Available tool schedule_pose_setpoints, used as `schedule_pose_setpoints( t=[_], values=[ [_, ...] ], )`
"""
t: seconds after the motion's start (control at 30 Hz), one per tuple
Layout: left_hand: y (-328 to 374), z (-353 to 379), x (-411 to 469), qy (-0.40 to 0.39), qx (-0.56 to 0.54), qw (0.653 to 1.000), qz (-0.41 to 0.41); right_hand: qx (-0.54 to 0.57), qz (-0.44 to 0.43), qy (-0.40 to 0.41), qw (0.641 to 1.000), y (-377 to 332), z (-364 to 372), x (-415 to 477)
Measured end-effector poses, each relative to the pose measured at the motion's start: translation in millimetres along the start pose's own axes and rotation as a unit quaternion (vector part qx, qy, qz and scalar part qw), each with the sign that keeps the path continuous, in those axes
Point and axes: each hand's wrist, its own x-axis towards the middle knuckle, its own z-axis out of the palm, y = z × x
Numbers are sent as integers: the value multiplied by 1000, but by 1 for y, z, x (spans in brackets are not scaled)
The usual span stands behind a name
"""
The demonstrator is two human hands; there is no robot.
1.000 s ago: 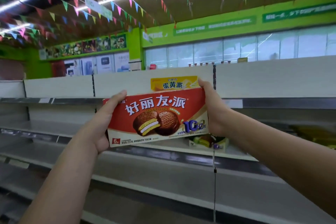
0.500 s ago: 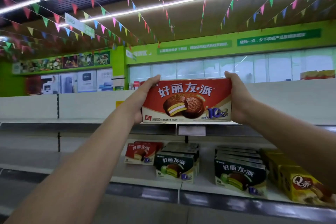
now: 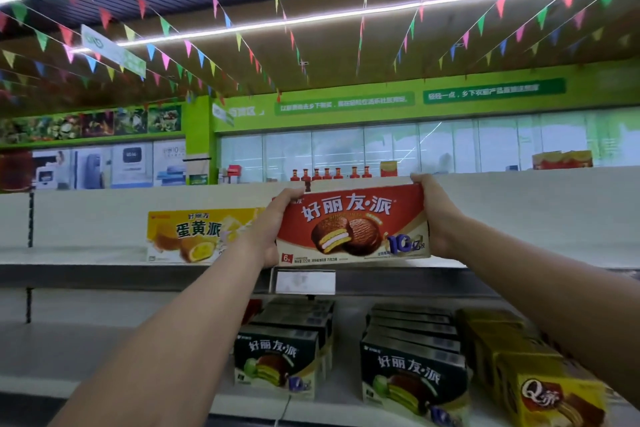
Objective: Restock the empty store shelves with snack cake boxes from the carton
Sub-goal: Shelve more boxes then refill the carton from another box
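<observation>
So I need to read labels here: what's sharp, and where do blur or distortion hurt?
Head view: the red box is sharp and readable; the yellow box beside it is softer; the Q box at lower right smears; ceiling light strips bloom and bow.

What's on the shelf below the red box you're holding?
Below the red box: two rows of dark green boxes, with yellow boxes to their right. The left forearm hides some shelf left of them.
</observation>
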Motion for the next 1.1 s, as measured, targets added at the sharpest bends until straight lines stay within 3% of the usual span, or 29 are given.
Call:
schedule_pose_setpoints(
  t=[0.6, 0.83, 1.1],
  values=[
    [-15, -11, 115, 81, 84, 992, -36, -45, 44, -11, 998, 37, 2, 117],
    [-15, -12, 109, 80, 89, 993, -17, -89, 43, -36, 994, 38, -5, 125],
    [1, 7, 63, 127, 116, 985, 30, -102, 23, 8, 994, 25, -6, 98]
  ],
)
